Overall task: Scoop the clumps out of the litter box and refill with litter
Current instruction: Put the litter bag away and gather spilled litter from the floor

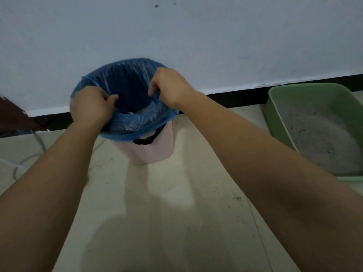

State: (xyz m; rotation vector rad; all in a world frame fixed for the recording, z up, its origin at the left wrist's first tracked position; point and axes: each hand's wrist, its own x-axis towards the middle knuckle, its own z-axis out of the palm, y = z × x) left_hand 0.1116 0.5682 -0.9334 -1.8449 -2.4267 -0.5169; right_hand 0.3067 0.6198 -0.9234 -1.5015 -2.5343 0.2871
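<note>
A pink bin [151,152] stands on the floor against the wall, lined with a blue plastic bag [125,79] whose mouth is open. My left hand [92,107] grips the bag's left rim, fingers curled over the edge. My right hand [170,87] pinches the bag's right rim from above. A green litter box [275,107] sits at the right against the wall, holding grey litter [322,138] spread unevenly. No scoop is in view.
A white wall with a black skirting board [235,97] runs behind the bin. Grey cables [37,146] lie on the tiled floor at the left, below a brown edge [13,114]. A black strap [145,140] hangs under the bag's rim.
</note>
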